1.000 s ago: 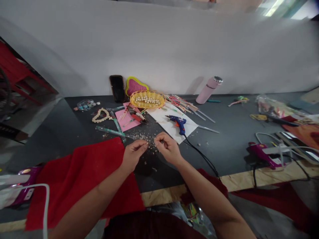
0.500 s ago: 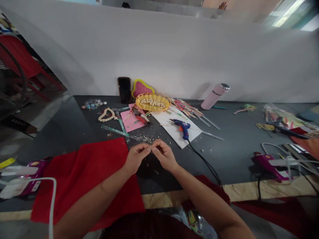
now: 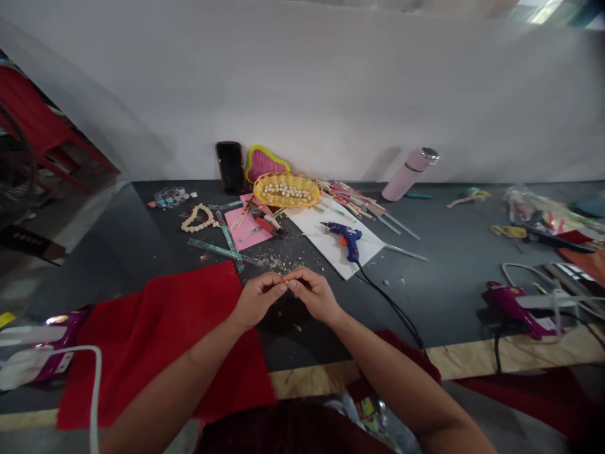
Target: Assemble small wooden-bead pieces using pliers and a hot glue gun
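Note:
My left hand (image 3: 259, 298) and my right hand (image 3: 314, 294) meet at the fingertips over the dark table, both closed in a pinch. Between them is something tiny and pale, mostly hidden by the fingers, too small to name. Just beyond the fingertips lie scattered pale crumbs (image 3: 278, 260). A yellow woven basket (image 3: 261, 200) holds many small whitish pieces. To its right a blue glue gun (image 3: 347, 238) rests on a white sheet (image 3: 333, 257). A heart-shaped frame of pale pieces (image 3: 186, 225) lies at the left, near red-handled pliers (image 3: 268, 222) on pink paper (image 3: 235, 222).
A red cloth (image 3: 155, 334) covers the table's left front. Against the white wall stand a phone (image 3: 230, 167) and a pink bottle (image 3: 407, 176). Purple power strips (image 3: 522, 309) with cables sit at both sides. The glue gun's black cord (image 3: 390, 307) runs to the front edge.
The camera view has tilted slightly down. My hands stay together at nearly the same spot, with the right fingers shifted slightly over the left fingertips. The things on the table have not moved.

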The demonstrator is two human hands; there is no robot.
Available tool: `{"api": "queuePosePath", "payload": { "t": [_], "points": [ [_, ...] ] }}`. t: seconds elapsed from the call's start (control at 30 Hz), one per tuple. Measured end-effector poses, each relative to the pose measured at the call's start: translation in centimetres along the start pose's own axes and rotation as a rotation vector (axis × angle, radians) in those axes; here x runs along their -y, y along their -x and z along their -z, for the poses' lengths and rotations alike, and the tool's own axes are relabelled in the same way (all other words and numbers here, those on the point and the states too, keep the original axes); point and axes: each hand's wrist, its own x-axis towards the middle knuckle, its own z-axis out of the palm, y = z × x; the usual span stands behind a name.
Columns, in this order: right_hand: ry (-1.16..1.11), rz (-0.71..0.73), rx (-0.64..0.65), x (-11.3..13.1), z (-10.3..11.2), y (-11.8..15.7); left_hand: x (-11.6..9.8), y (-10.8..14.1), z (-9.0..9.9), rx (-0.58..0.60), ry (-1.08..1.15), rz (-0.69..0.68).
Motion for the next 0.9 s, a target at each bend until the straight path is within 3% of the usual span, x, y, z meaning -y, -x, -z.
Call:
{"api": "queuePosePath", "payload": {
  "t": [0.23,0.7,0.9],
  "points": [
    [-0.083,-0.065,-0.019,-0.3,0.0,-0.1,0.5,-0.1,0.2,0.036,-0.011,-0.05],
    [-0.143,-0.035,-0.101,-0.6,-1.4,0.4,-0.1,0.3,0.0,-0.081,-0.063,-0.137],
    [-0.18,-0.062,-0.025,-0.7,-0.4,0.3,-0.6,0.4,0.0,0.004,0.008,-0.055]
  ]
}}
